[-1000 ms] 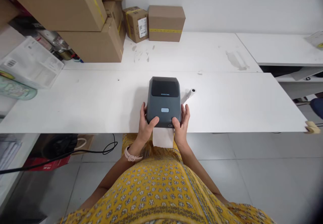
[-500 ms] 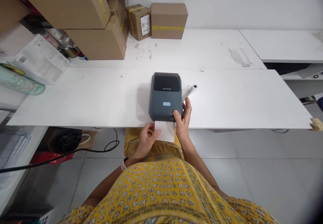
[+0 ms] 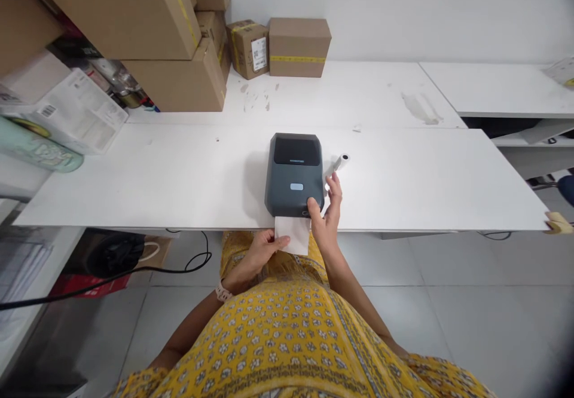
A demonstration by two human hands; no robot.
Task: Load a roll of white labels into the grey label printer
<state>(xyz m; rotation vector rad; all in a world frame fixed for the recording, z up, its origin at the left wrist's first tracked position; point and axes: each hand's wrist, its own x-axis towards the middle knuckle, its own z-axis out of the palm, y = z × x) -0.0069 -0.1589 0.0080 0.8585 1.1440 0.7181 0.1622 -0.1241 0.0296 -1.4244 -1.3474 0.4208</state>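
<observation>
A dark grey label printer [image 3: 293, 174] sits near the front edge of the white table. From its front slot hangs a white paper label [image 3: 293, 235], out past the edge. My left hand [image 3: 263, 247] pinches this label at its left side, the thumb on top. At the printer's front right corner is my right hand [image 3: 327, 219]. Its thumb lies on the top beside a small round button, and its fingers are bent along the right side, partly hidden. Just beyond those fingers lies a small white paper roll [image 3: 342, 161].
Cardboard boxes [image 3: 173, 84] are stacked at the back left, with two smaller boxes [image 3: 299, 48] against the wall. A white carton [image 3: 85, 111] and a green bottle [image 3: 42, 147] stand at the far left. A black cable [image 3: 134, 271] runs below the table edge.
My left hand has shifted slightly down and its fingers have closed more flatly on the label. My right fingers have moved a little; the thumb stays on the printer. The view has tilted slightly.
</observation>
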